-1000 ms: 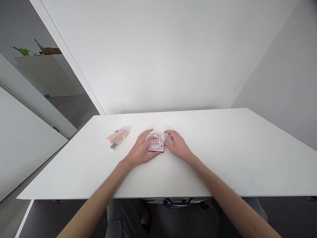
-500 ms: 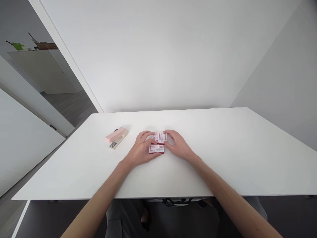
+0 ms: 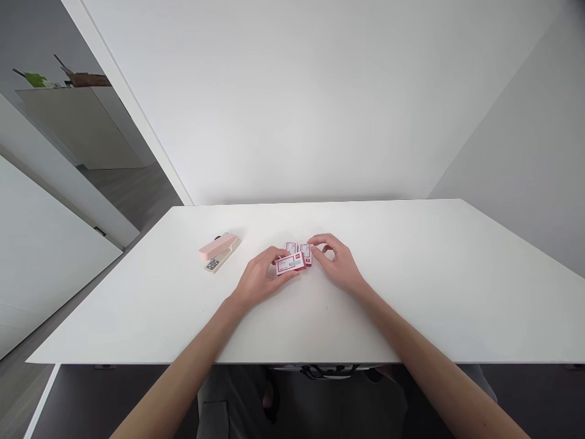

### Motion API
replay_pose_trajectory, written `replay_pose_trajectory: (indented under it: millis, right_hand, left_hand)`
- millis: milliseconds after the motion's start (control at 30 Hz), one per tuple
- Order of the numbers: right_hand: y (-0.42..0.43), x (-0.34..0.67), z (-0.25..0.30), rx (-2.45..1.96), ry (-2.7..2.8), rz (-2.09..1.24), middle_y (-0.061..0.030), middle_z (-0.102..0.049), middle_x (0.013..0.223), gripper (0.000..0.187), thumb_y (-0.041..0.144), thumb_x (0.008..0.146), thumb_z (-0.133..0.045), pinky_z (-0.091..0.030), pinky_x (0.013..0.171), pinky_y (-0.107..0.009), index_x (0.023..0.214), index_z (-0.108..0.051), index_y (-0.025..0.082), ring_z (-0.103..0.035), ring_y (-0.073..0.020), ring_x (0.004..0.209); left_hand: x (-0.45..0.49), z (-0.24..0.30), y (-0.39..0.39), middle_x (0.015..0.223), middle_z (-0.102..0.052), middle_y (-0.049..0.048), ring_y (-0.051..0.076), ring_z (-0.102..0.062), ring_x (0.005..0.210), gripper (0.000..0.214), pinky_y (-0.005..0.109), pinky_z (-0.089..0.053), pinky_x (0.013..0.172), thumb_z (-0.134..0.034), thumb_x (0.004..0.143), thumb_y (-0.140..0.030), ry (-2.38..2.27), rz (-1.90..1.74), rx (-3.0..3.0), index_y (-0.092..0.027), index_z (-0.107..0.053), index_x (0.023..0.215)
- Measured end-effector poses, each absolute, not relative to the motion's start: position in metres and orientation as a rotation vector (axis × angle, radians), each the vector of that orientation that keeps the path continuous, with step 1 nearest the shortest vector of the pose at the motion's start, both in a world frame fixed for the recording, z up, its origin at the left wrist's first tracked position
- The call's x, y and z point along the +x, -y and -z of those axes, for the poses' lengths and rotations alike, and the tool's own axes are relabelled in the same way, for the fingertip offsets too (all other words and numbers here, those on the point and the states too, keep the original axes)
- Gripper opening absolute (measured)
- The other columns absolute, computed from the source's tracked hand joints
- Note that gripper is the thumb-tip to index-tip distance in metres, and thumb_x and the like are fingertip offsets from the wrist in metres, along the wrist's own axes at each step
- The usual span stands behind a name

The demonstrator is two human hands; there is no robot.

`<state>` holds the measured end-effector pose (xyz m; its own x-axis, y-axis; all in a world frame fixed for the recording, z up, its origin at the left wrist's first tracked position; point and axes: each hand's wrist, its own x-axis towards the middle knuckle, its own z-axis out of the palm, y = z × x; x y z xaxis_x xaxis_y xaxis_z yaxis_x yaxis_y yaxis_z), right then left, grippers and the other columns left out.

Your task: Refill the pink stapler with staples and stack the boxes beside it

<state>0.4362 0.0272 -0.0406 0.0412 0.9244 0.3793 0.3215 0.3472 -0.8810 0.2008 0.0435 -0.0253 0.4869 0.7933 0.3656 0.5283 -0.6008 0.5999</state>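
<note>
Both bare forearms come up from the bottom edge and meet at the centre of the frame over a white table (image 3: 411, 292). The left hand (image 3: 258, 277) sits just left of centre, fingers curled and pressed together. Its thumb and fingertips pinch the front staple box (image 3: 290, 264), a small red-and-white carton tilted with its printed face toward the camera, and its near edge looks slightly off the tabletop. The right hand (image 3: 339, 261) is just right of centre, with index finger (image 3: 320, 239) arched over and thumb tucked under. They close on the right end of the right staple box (image 3: 307, 253), which is right behind and touching the front one. The other right fingers are loosely curled, not spread. A back staple box (image 3: 290, 246) lies flat on the table just behind these two, between the hands, and I cannot tell if either hand touches it. The print on the boxes is too small to read. A pink stapler (image 3: 218, 252) lies left of the hands, apart from them, angled with its metal underside end toward the lower left. In the upper left of the frame is a white cabinet (image 3: 82, 128) with a green item and a brown item on top, both too small to identify. A plain white wall (image 3: 297, 103) fills the upper centre. Dark trousers show under the table edge at bottom centre.
</note>
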Motion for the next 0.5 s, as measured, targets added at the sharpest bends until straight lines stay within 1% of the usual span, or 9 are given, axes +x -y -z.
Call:
replay_pose_trajectory:
  millis: [100,167,200,333,500]
  right_hand:
    - [-0.024,0.438,0.033,-1.127,1.407,-0.942,-0.0035,-0.074,0.095,0.019,0.040,0.095,-0.061,-0.050,0.077,-0.036,0.095,-0.073,0.025,-0.066,-0.0204,0.083]
    - [-0.022,0.438,0.030,-1.086,1.380,-1.075,-0.0020,-0.071,0.085,0.021,0.042,0.094,-0.061,-0.046,0.069,-0.033,0.092,-0.073,0.024,-0.060,-0.0167,0.068]
    - [-0.022,0.438,0.030,-1.071,1.380,-1.112,-0.0018,-0.070,0.084,0.023,0.043,0.094,-0.062,-0.045,0.066,-0.033,0.090,-0.074,0.024,-0.057,-0.0154,0.065]
    - [-0.020,0.437,0.027,-1.070,1.432,-1.148,-0.0021,-0.068,0.080,0.029,0.046,0.094,-0.061,-0.042,0.063,-0.032,0.087,-0.077,0.023,-0.054,-0.0148,0.062]
    - [-0.018,0.436,0.025,-1.070,1.463,-1.165,-0.0012,-0.067,0.078,0.026,0.044,0.094,-0.061,-0.040,0.062,-0.032,0.090,-0.078,0.024,-0.053,-0.0151,0.062]
  left_hand:
    - [0.200,0.027,-0.044,0.112,-0.075,0.0036,0.022,-0.070,0.095,0.040,0.036,-0.054,0.079,-0.071,0.091,-0.055,-1.162,-0.895,2.322,-0.026,-0.063,0.116]
    - [0.200,0.028,-0.043,0.110,-0.075,0.0027,0.021,-0.069,0.090,0.040,0.035,-0.053,0.076,-0.072,0.090,-0.055,-1.192,-0.918,2.342,-0.025,-0.062,0.115]
    - [0.201,0.028,-0.043,0.109,-0.075,0.0024,0.020,-0.069,0.088,0.039,0.035,-0.052,0.074,-0.072,0.091,-0.055,-1.201,-0.933,2.352,-0.025,-0.062,0.115]
    - [0.202,0.027,-0.042,0.107,-0.075,0.0022,0.020,-0.070,0.088,0.037,0.033,-0.052,0.073,-0.071,0.091,-0.054,-1.197,-0.995,2.378,-0.025,-0.062,0.113]
    - [0.203,0.027,-0.040,0.107,-0.075,0.0025,0.019,-0.071,0.089,0.036,0.033,-0.052,0.072,-0.072,0.091,-0.054,-1.202,-1.024,2.405,-0.025,-0.062,0.110]
